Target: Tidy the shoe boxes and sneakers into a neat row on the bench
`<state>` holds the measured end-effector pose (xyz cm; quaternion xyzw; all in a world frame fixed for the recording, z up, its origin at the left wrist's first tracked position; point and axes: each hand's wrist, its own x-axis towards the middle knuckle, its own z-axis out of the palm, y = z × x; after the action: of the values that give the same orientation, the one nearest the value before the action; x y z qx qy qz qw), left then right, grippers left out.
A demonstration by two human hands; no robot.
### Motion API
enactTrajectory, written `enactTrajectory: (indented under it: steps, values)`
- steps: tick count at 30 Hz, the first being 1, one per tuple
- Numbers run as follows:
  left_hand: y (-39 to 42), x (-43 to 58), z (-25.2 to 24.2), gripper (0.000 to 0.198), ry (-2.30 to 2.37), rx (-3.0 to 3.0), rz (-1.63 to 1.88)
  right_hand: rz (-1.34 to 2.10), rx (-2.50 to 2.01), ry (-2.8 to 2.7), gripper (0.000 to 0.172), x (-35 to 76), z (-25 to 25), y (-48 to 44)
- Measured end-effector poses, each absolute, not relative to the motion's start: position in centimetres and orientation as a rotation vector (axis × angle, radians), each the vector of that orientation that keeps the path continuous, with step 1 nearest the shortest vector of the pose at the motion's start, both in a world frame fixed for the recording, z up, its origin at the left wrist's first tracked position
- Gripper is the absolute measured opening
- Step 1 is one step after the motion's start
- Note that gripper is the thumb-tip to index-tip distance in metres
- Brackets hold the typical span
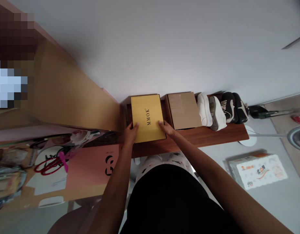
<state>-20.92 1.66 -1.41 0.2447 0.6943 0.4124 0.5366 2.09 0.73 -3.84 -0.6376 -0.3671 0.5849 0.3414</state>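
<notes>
- Yellow card with the letters MMOK across its lid made up the flat yellow box (147, 117), which lay on the reddish-brown wooden shelf (213, 134), at its left end, close to the tan cabinet side (74, 97).
- The left hand (130, 132) clasped the box's near left corner and the right hand (167, 129) its near right corner. Thumbs lay on the lid and fingers curled round the edges, pinching the box between them.
- One hand at each corner probably suited so wide and thin a box, keeping it level and square to the shelf.
- The box's far edge sat near the white wall (164, 48), and the shelf seemed to bear its weight.
- A plain brown cardboard box (185, 110) lay just beside it on the right, nearly touching.
- Past that stood a pair of white shoes (210, 112) and a pair of black shoes (234, 107), toes to the wall, all lined along the shelf.
</notes>
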Motion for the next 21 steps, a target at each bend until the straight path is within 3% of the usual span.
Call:
enactTrajectory:
  steps: [13, 21]
  values:
    - [1.8, -21.4, -3.0, 0.048, 1.688, 0.531, 0.948, 1.526, -1.683, -0.96, 0.063, 1.1, -5.3, 1.1]
    - [2.1, -21.9, -2.1, 0.047, 1.809, 0.739, 0.897, 1.422, -1.821, -1.043, 0.083, 1.3, -4.1, -0.1]
